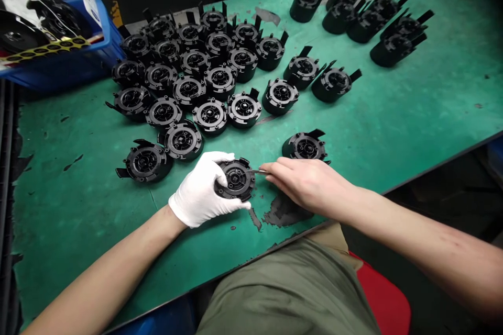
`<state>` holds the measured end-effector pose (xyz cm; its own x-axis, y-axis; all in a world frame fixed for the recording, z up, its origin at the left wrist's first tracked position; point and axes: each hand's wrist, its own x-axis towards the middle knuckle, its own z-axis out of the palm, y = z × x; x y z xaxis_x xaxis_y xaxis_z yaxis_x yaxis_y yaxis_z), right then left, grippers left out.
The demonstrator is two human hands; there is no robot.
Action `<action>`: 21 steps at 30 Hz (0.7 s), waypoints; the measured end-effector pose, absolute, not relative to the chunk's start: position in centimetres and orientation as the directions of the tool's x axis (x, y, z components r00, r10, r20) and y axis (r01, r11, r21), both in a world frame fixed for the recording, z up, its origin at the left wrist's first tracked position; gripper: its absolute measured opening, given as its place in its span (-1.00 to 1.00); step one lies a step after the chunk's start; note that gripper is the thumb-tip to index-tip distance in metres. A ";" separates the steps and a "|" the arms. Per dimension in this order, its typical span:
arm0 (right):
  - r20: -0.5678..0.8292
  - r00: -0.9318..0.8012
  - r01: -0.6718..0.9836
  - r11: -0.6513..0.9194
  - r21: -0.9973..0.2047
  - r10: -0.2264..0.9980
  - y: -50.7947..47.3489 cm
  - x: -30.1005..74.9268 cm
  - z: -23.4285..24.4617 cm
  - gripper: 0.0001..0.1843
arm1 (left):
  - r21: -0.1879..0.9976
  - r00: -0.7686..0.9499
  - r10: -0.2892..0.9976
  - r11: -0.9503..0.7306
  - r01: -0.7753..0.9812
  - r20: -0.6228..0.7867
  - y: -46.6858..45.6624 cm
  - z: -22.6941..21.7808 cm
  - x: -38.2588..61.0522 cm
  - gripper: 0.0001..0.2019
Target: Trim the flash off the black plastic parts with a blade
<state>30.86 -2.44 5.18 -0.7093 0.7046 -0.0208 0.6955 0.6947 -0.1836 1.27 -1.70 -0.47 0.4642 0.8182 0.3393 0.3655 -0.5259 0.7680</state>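
Note:
My left hand (202, 191), in a white glove, is wrapped round the side of a black round plastic housing (237, 179), its ringed face turned up. My bare right hand (310, 180) pinches a thin metal tool (259, 171). The tool's tip meets the right part of the housing's rim; its exact kind is too small to make out. Just beyond my right hand stands another black housing (304, 145), partly covered by the fingers. Left of my gloved hand sit two similar housings, one (145, 162) with tabs sticking out and one (183, 140) beside it.
Several more black housings (188, 89) crowd the green tabletop (78, 209) at the back left. Another group (365, 21) stands at the far right. A blue bin (90, 57) with black parts occupies the left corner. The table's front edge runs close to my lap.

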 end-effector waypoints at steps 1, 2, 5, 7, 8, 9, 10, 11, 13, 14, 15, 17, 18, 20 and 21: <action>0.043 -0.684 0.712 0.679 -0.178 0.729 -2.9 31.0 5.0 -0.63 | 0.768 0.464 0.816 -0.529 0.361 0.345 -1.7 -0.5 1.3 -0.31; 0.096 -0.660 0.729 0.666 -0.158 0.745 -3.6 31.0 5.0 -0.63 | 0.768 0.466 0.814 -0.532 0.356 0.348 -1.8 -0.5 1.3 -0.32; 0.163 -0.623 0.763 0.641 -0.091 0.765 -5.7 30.5 5.1 -0.61 | 0.764 0.470 0.813 -0.533 0.362 0.344 -1.9 -0.6 1.3 -0.34; 0.174 -0.607 0.776 0.626 -0.079 0.775 -6.6 29.8 5.2 -0.65 | 0.764 0.461 0.822 -0.522 0.378 0.333 -1.9 -0.6 1.4 -0.36; 0.178 -0.602 0.781 0.621 -0.075 0.778 -6.9 29.5 5.2 -0.66 | 0.765 0.457 0.826 -0.518 0.382 0.331 -2.0 -0.6 1.4 -0.37; 0.180 -0.598 0.784 0.617 -0.067 0.781 -7.0 29.3 5.2 -0.66 | 0.765 0.457 0.826 -0.518 0.383 0.330 -2.0 -0.5 1.4 -0.37; 0.177 -0.598 0.787 0.615 -0.056 0.782 -7.0 29.1 5.1 -0.65 | 0.765 0.458 0.825 -0.519 0.383 0.331 -2.0 -0.5 1.5 -0.38; 0.168 -0.600 0.788 0.614 -0.042 0.782 -7.0 28.9 5.0 -0.63 | 0.763 0.459 0.823 -0.521 0.382 0.333 -2.0 -0.4 1.5 -0.38; 0.150 -0.604 0.790 0.613 -0.019 0.783 -6.9 28.8 4.9 -0.59 | 0.760 0.466 0.819 -0.527 0.381 0.334 -2.0 -0.5 1.5 -0.38; 0.145 -0.606 0.789 0.614 -0.012 0.782 -6.8 28.8 4.8 -0.57 | 0.759 0.470 0.818 -0.527 0.382 0.332 -1.9 -0.5 1.5 -0.38; 0.143 -0.608 0.788 0.615 -0.006 0.781 -6.8 28.9 4.8 -0.56 | 0.759 0.475 0.816 -0.527 0.381 0.329 -1.9 -0.6 1.4 -0.38; 0.137 -0.611 0.787 0.617 0.003 0.779 -6.8 28.8 4.8 -0.55 | 0.762 0.483 0.814 -0.527 0.377 0.324 -1.9 -0.8 1.4 -0.39; 0.128 -0.612 0.788 0.616 0.005 0.781 -6.9 28.8 4.9 -0.55 | 0.763 0.483 0.814 -0.525 0.377 0.321 -1.9 -0.8 1.3 -0.39; 0.107 -0.610 0.790 0.614 0.004 0.785 -7.0 28.7 5.0 -0.57 | 0.764 0.479 0.820 -0.517 0.386 0.314 -2.0 -0.8 1.3 -0.39; 0.094 -0.610 0.791 0.612 0.002 0.787 -7.0 28.7 5.1 -0.58 | 0.764 0.476 0.824 -0.512 0.392 0.308 -2.0 -0.8 1.3 -0.39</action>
<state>28.68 -6.98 5.13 -0.6097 0.7871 0.0936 0.7907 0.6123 0.0016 1.34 -1.98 -0.80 0.4758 0.8240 0.3077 0.3923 -0.5119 0.7642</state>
